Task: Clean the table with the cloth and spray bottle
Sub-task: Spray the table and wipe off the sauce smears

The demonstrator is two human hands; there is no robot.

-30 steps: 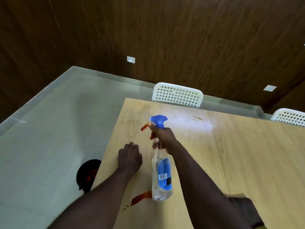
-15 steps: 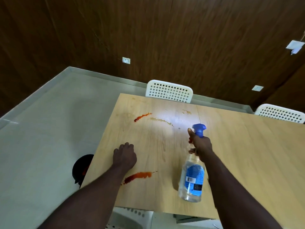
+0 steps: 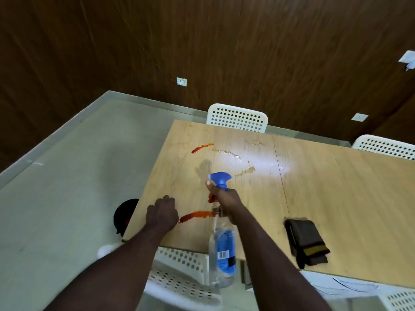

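My right hand (image 3: 225, 198) grips the neck of a clear spray bottle (image 3: 222, 252) with a blue label and blue trigger head, held above the light wooden table (image 3: 336, 198), nozzle pointing away from me. My left hand (image 3: 161, 213) rests on the table near its left edge, fingers curled under, holding nothing. A red streak (image 3: 195, 215) lies right beside that hand, and another red streak (image 3: 202, 147) sits farther back. Wet yellowish smears (image 3: 244, 170) glisten near the middle. A folded dark brown cloth (image 3: 306, 241) lies near the front edge, to the right of my right arm.
White perforated chairs stand at the far side (image 3: 238, 117), at the far right (image 3: 384, 145) and under the near edge (image 3: 179, 274). A black round object (image 3: 124, 212) sits on the grey floor by the table's left edge. Dark wood panelling is behind.
My right hand has swung the bottle from the right back toward the middle, now above the near red streak. The view pulled back, so the cloth and near chair show. The left hand stays put.
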